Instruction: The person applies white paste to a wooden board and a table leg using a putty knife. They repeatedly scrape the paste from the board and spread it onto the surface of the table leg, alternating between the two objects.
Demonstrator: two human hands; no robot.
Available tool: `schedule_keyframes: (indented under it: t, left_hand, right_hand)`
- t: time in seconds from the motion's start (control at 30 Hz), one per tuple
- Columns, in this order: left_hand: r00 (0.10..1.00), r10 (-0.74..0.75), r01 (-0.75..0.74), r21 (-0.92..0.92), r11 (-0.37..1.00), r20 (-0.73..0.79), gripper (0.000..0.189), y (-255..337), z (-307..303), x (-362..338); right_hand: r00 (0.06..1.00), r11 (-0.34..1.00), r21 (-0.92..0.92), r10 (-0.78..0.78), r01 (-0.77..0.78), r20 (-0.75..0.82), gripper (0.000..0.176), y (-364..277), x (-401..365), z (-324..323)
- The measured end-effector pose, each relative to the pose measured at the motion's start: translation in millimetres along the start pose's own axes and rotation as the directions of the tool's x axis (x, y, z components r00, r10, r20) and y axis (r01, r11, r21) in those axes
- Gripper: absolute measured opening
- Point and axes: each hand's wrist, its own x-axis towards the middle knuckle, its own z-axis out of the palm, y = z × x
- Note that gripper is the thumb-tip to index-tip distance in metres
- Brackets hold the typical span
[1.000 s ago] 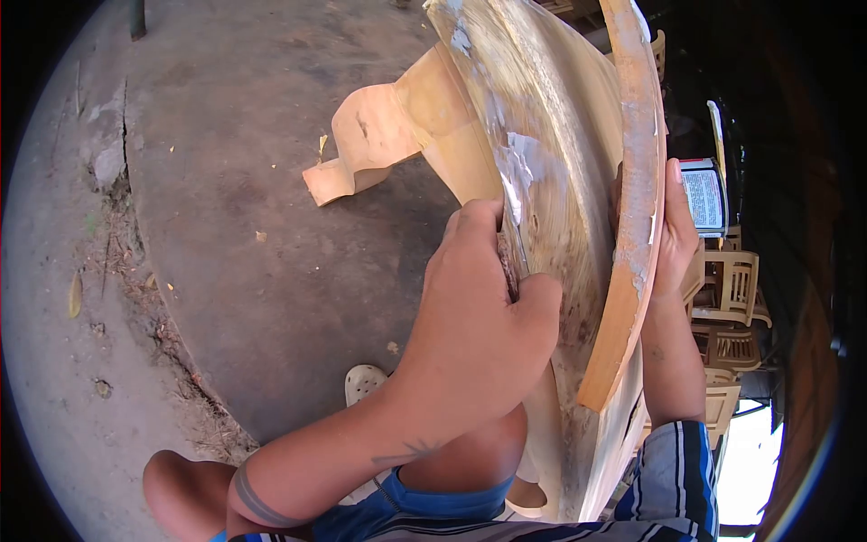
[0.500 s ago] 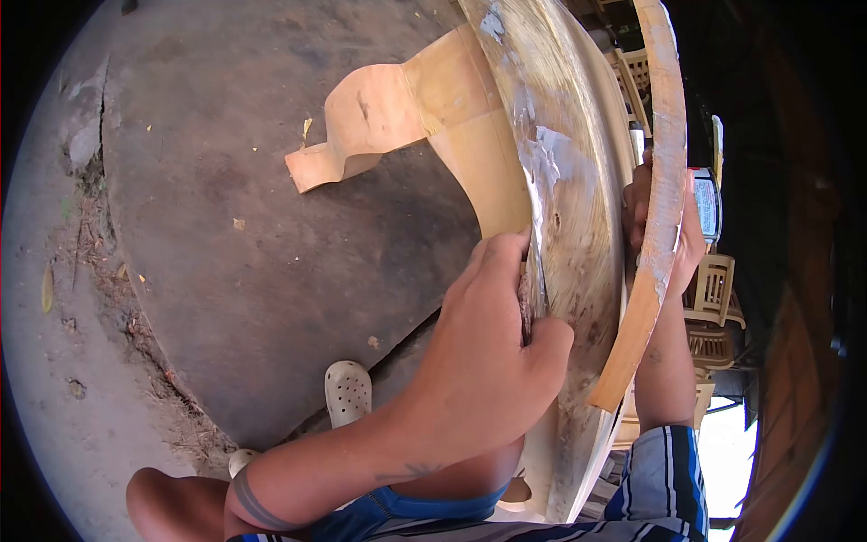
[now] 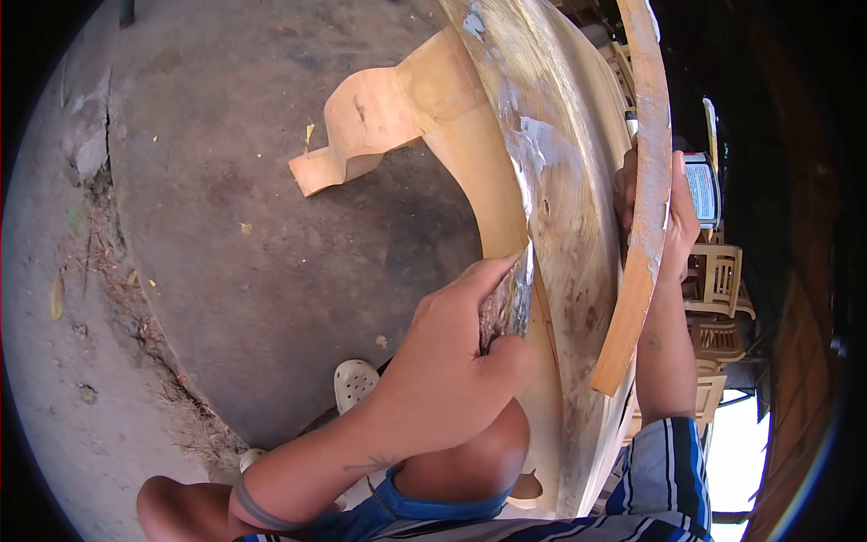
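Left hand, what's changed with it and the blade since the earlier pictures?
The left hand has drawn down and leftward, back from the grainy wooden piece, showing more of the flat blade. Nothing was visibly taken up or let go. The right hand stays at the curved wooden strip.

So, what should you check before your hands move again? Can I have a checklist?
1. Flat tool gripped in the left hand: ok.
2. Right hand at the curved strip, fingers and thumb on opposite sides: ok.
3. Pale paste smooth on the big wooden piece: not ok, it looks patchy.
4. Can beside the right hand steady: cannot tell, its support is hidden.
5. Enough paste on the tool: cannot tell.
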Motion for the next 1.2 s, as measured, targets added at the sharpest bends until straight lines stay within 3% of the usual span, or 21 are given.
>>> schedule_keyframes:
  t: [0.07,0.1,0.13,0.2,0.27,0.33,0.37,0.4,0.43,0.47,0.5,0.6,0.63,0.73,0.77,0.87,0.9,0.97,1.0,1.07,1.2]
  left_hand:
    - [0.994,-0.101,0.105,-0.082,0.991,0.05,0.049,9.6,-11.7,-7.3]
    - [0.994,-0.111,0.103,-0.226,0.969,-0.023,0.05,12.9,-15.8,-13.1]
    - [0.995,-0.089,0.065,-0.352,0.934,-0.052,0.051,16.6,-19.3,-18.7]
    - [0.991,-0.05,-0.028,-0.569,0.822,-0.12,0.053,25.6,-25.3,-30.4]
    - [0.986,0.035,-0.107,-0.459,0.882,-0.162,0.058,40.4,-22.8,-40.8]
    - [0.952,0.151,-0.22,-0.251,0.943,-0.268,0.06,59.4,-8.9,-51.5]
    - [0.934,0.238,-0.257,-0.038,0.966,-0.268,0.06,70.9,-4.1,-58.8]
    - [0.888,0.408,-0.349,0.268,0.898,-0.211,0.06,80.7,0.5,-63.5]
    - [0.831,0.546,-0.413,0.54,0.733,-0.105,0.06,89.2,4.2,-68.7]
    - [0.768,0.64,-0.444,0.749,0.492,0.034,0.059,96.9,7.8,-75.0]
    - [0.671,0.688,-0.502,0.852,0.15,0.275,0.057,107.8,9.4,-76.4]
    - [0.462,0.669,-0.499,0.795,-0.346,0.582,0.061,125.3,10.4,-73.7]
    - [0.487,0.643,-0.475,0.797,-0.373,0.591,0.057,128.4,12.3,-77.6]
    - [0.431,0.578,-0.517,0.715,-0.471,0.693,0.052,117.7,-16.3,-84.5]
    - [0.508,0.558,-0.479,0.753,-0.45,0.656,0.048,113.8,-22.0,-92.9]
    - [0.731,0.43,-0.347,0.831,-0.435,0.53,0.057,102.7,-50.2,-115.9]
    - [0.833,0.382,-0.279,0.899,-0.338,0.401,0.057,91.5,-64.1,-128.7]
    - [0.961,0.236,-0.105,0.98,-0.169,0.143,0.058,72.9,-85.5,-145.9]
    - [0.934,0.353,-0.103,0.99,0.1,0.061,0.057,79.3,-75.7,-139.4]
    - [0.877,0.435,-0.127,0.775,0.62,-0.205,0.056,96.6,-33.0,-147.3]
    - [0.916,0.397,-0.286,0.608,0.74,-0.053,0.065,122.1,-0.7,-139.3]
  right_hand:
    - [1.0,1.0,0.017,0.013,-0.013,0.011,0.043,-0.7,-0.7,0.8]
    - [0.999,1.0,0.026,0.012,-0.012,0.032,0.044,-1.0,0.0,-0.6]
    - [0.993,0.993,-0.002,0.118,-0.118,-0.019,0.043,-12.8,-4.5,3.3]
    - [0.976,0.983,0.028,0.179,-0.184,0.126,0.043,-13.8,-3.2,-5.5]
    - [0.942,0.984,-0.03,0.176,-0.174,0.286,0.046,-14.5,1.6,-14.4]
    - [0.943,0.988,0.03,0.134,-0.15,0.305,0.048,-24.7,-12.4,3.5]
    - [0.945,0.983,0.08,0.136,-0.167,0.297,0.049,-33.7,-22.4,15.5]
    - [0.94,0.981,0.095,0.13,-0.168,0.316,0.049,-42.4,-31.3,26.8]
    - [0.933,0.979,0.108,0.128,-0.173,0.337,0.049,-50.5,-39.8,37.4]
    - [0.923,0.976,0.117,0.128,-0.182,0.363,0.049,-57.9,-46.6,43.2]
    - [0.879,0.966,0.104,0.167,-0.236,0.447,0.049,-60.2,-51.1,44.7]
    - [0.882,0.948,0.13,0.213,-0.291,0.421,0.048,-76.0,-77.8,71.8]
    - [0.879,0.938,0.157,0.218,-0.309,0.425,0.046,-75.7,-84.6,78.1]
    - [0.788,0.928,0.19,0.149,-0.32,0.598,0.044,-77.6,-91.7,83.5]
    - [0.786,0.946,0.176,0.114,-0.273,0.607,0.044,-62.4,-89.4,83.7]
    - [0.761,0.933,0.064,0.246,-0.353,0.6,0.045,-40.0,-91.4,75.7]
    - [0.741,0.904,0.04,0.323,-0.426,0.589,0.047,-62.8,-93.8,70.4]
    - [0.781,0.915,0.176,0.195,-0.363,0.594,0.047,-59.3,-88.2,63.1]
    - [0.805,0.915,0.252,0.118,-0.316,0.581,0.047,-58.4,-82.6,60.8]
    - [0.818,0.93,0.207,0.144,-0.304,0.557,0.046,-59.0,-85.1,62.6]
    - [0.866,0.999,0.015,0.023,-0.035,0.499,0.044,-54.8,-85.1,73.0]
